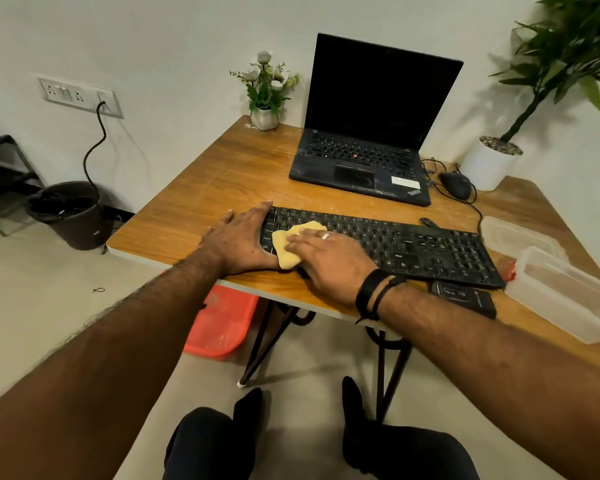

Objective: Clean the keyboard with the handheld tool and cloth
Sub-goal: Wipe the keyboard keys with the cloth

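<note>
the worn, wood-grain laminate tabletop (201, 188) under my arms is smooth, hard and dusty in streaks. the long black plastic keyboard (413, 245) lies across its near edge. i judge it light and rigid, liable to skate on laminate, its keycaps loose enough to snag, so it is best steadied at the end frame, not by the keys. my left hand (238, 242) does that: fingers straight, laid flat over the keyboard's left end, holding nothing. my right hand (326, 258), a ring on one finger, lies flat with straight fingers pressing the small, soft yellow cloth (284, 247) onto the keys at the left, just beside my other hand. the cloth looks limp and folded, and should take a flat palm better than a pinch. a small black box-shaped gadget (465, 299) sits just in front of the keyboard's right end, perhaps the handheld tool; i cannot tell.
</note>
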